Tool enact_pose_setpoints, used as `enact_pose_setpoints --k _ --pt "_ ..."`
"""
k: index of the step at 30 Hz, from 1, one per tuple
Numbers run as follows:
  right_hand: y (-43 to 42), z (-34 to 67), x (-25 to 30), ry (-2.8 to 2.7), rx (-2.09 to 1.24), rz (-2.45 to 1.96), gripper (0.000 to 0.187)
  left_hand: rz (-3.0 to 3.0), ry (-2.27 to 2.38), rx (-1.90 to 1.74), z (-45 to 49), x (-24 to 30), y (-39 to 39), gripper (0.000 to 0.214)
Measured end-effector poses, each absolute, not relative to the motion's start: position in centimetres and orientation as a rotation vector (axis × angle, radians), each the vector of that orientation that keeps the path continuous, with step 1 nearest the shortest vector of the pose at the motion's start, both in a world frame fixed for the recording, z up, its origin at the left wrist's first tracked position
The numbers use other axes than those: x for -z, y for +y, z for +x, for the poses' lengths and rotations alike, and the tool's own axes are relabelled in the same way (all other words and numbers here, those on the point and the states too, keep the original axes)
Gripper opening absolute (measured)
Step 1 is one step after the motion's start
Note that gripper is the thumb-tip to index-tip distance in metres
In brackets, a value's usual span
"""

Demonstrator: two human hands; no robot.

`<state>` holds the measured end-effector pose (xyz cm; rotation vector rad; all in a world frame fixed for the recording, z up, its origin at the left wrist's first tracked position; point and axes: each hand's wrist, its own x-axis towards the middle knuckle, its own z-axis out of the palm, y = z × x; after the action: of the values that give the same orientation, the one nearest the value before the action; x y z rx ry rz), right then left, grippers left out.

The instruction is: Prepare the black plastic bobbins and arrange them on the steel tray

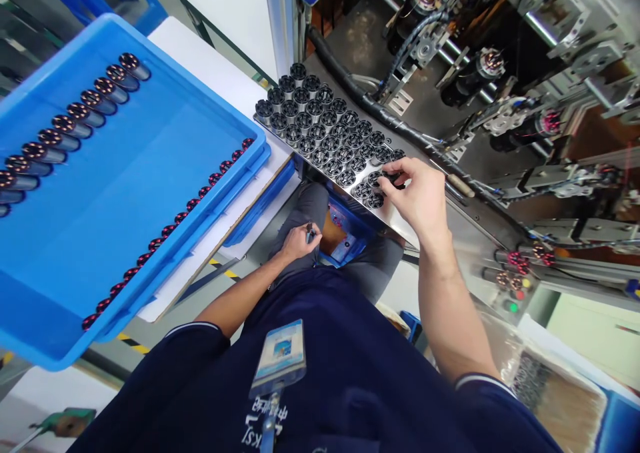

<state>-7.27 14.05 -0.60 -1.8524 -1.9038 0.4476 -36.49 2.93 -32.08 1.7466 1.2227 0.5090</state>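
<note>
My right hand [419, 196] reaches over a metal plate [400, 223] packed with several black round motor cores [320, 133]. Its fingers are curled and pinch one black core [393, 176] at the near end of the rows. My left hand [299, 242] rests low by my knee, closed round a small dark object [311, 230] that I cannot make out. A blue tray [125, 193] at the left holds two rows of wound copper rotors [75, 123], one along its far side and one along its near right wall.
A winding machine [500, 93] with spindles, cables and copper-wound parts fills the right and back. A white table [220, 80] lies under the blue tray. A badge [280, 353] hangs on my dark shirt. A bag of parts [545, 386] sits at the lower right.
</note>
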Motion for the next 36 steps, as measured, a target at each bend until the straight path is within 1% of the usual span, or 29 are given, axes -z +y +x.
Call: enact_pose_setpoints --k 3,13,18,23,26,28,30,33,36 --pt "14.4 -8.4 1.1 -1.879 -0.469 -1.832 0.019 1.750 1.233 -0.499 -36.5 31.9 2.9 0.035" --pt "14.6 -9.4 1.8 -1.806 -0.506 -1.806 0.026 1.772 1.228 -0.491 -36.5 31.3 3.2 0.035" --pt "14.1 -8.1 0.8 -1.767 -0.484 -1.763 0.028 1.774 1.235 -0.491 -36.4 31.0 3.1 0.035" --pt "11.0 -6.4 -0.1 -1.740 -0.486 -1.777 0.021 1.752 1.250 -0.508 -36.6 31.2 3.0 0.036" --pt "9.4 -8.0 0.8 -1.831 -0.534 -1.758 0.019 1.747 1.238 -0.507 -36.6 31.5 3.1 0.036" --pt "9.2 -9.6 1.6 -1.847 -0.520 -1.759 0.013 1.752 1.223 -0.502 -36.6 31.6 3.1 0.035" --pt "9.4 -10.6 2.1 -1.833 -0.499 -1.755 0.012 1.759 1.213 -0.497 -36.6 31.6 3.1 0.035" --pt "9.3 -10.0 2.1 -1.795 -0.488 -1.731 0.023 1.763 1.219 -0.501 -36.5 31.5 3.0 0.035" --pt "8.8 -7.4 2.5 -1.645 -0.422 -1.766 0.045 1.753 1.227 -0.521 -36.5 31.4 3.0 0.035"
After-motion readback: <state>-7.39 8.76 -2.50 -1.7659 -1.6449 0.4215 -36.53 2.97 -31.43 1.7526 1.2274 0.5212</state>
